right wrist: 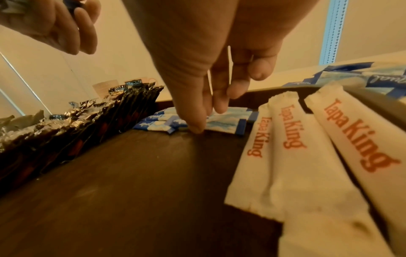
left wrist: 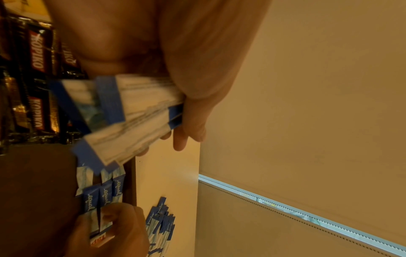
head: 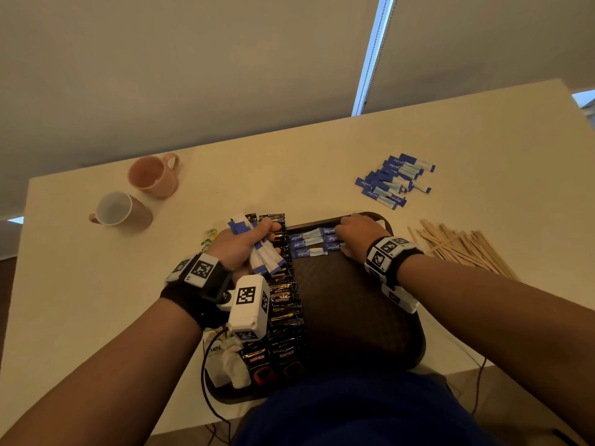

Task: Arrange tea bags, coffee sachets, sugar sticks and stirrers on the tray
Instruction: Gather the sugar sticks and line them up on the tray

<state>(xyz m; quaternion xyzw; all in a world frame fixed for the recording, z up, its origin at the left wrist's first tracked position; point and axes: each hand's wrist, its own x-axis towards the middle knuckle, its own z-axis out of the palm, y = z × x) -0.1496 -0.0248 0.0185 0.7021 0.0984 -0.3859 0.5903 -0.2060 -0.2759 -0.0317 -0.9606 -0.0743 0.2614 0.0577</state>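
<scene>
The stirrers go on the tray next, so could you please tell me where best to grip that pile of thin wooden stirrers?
Probably pinch the thin wooden stirrers across their middles from above: they lie flat, fanned on the cream table.

Tea bags [head: 225, 358] half hidden under the left wrist camera, tray [head: 354, 317] near edge behind the lap, sugar sticks [left wrist: 123, 111] in the left hand [left wrist: 175, 52] motion-blurred, right hand [head: 357, 235] fingertips out of sight in the head view

Bare arms, no sleeves. Black strap [head: 190, 300] on left wrist, with white blocks [head: 249, 305] printed with black-and-white square codes. Same black band and white coded blocks [head: 388, 252] on right wrist. Thin dark cable [head: 206, 381] near left wrist. Blue clothing [head: 354, 413] below.
</scene>
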